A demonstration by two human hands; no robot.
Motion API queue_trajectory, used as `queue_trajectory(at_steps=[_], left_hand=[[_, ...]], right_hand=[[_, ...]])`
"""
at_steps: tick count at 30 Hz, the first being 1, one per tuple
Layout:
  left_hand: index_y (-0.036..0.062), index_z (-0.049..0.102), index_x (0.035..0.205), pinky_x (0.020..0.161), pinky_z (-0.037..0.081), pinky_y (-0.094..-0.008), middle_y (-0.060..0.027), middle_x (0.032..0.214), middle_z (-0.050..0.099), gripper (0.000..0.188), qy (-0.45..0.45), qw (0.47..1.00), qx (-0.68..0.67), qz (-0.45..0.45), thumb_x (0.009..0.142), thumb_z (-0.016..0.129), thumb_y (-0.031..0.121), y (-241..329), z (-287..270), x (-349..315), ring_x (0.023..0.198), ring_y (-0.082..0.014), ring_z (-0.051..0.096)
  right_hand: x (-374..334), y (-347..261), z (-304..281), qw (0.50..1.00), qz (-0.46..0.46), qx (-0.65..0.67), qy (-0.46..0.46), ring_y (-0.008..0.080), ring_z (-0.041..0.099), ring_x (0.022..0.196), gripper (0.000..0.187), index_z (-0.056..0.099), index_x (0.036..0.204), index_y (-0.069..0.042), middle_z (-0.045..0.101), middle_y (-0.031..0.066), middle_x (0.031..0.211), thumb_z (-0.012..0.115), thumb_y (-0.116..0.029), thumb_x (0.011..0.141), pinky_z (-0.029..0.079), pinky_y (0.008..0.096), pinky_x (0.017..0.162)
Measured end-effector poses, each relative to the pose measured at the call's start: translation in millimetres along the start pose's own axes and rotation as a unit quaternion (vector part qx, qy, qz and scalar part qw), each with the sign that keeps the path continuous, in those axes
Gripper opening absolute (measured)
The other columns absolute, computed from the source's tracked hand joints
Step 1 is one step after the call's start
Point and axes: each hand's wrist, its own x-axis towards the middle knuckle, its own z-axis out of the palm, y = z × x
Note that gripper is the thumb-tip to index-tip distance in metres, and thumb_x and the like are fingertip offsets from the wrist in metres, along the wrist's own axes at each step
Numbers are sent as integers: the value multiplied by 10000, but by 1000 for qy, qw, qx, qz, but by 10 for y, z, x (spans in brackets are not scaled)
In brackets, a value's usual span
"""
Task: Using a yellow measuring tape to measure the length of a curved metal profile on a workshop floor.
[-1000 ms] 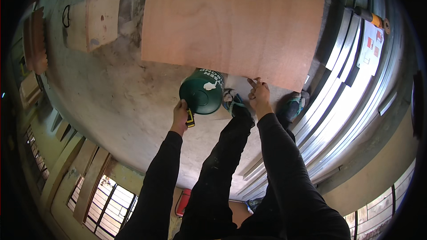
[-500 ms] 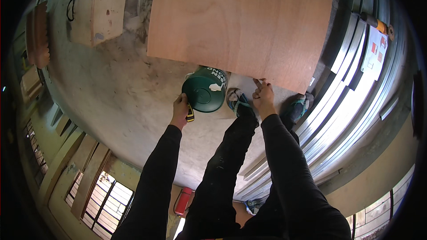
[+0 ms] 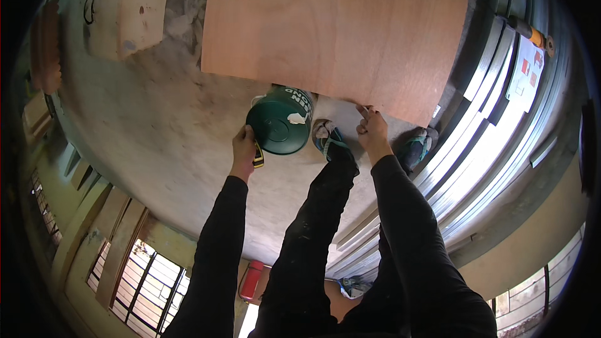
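Observation:
My left hand [image 3: 243, 150] is closed around a yellow-and-black tape measure [image 3: 258, 156], right beside the round green lid of a bucket [image 3: 278, 128]. The bucket has white lettering on its side and a pale torn patch on the lid; its far part goes under a plywood sheet [image 3: 332, 31]. My right hand [image 3: 374, 130] is at the sheet's near edge, fingers curled and pinched together. Whatever thin thing may be between those fingertips is too small to make out. Both my feet, in sandals, stand on the floor just short of the sheet.
Long metal profiles [image 3: 466, 169] lie along the right, with an orange-and-black angle grinder [image 3: 532, 34] on them. A stained pale wooden box [image 3: 128, 19] is at the far left. Behind me sits a red cylinder [image 3: 251, 280]; boards lean by the barred window [image 3: 150, 281].
The view has shifted a little, so the bucket, sheet and left hand appear slightly further left and up. My right hand stays by the sheet's edge, fingers still curled.

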Motion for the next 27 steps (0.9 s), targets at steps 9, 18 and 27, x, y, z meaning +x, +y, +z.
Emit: queue_trajectory(at_steps=[9,18,27], left_hand=[[-43,579,1200,711,468,-282,-96,955,638,423,19,997,53,57,984,465,303,139,-70,108,798,-132,575],[-56,600,1164,671,475,-308,-135,888,653,457,18,996,78,50,972,466,337,141,-20,67,748,-166,602],[-39,643,1035,600,447,-276,-81,829,631,506,-50,996,39,-60,957,494,438,36,-258,187,647,-122,539]], right_hand=[[-32,-35,76,999,22,-5,-31,69,267,464,233,461,1125,-75,593,122,1136,371,-256,1008,269,222,425],[-78,-159,110,998,43,-32,-23,51,256,443,288,444,1156,-63,557,151,1258,399,-306,1008,263,209,419],[-74,-171,100,998,44,-23,-29,63,255,448,277,452,1143,-72,544,146,1271,400,-309,1009,258,209,419]])
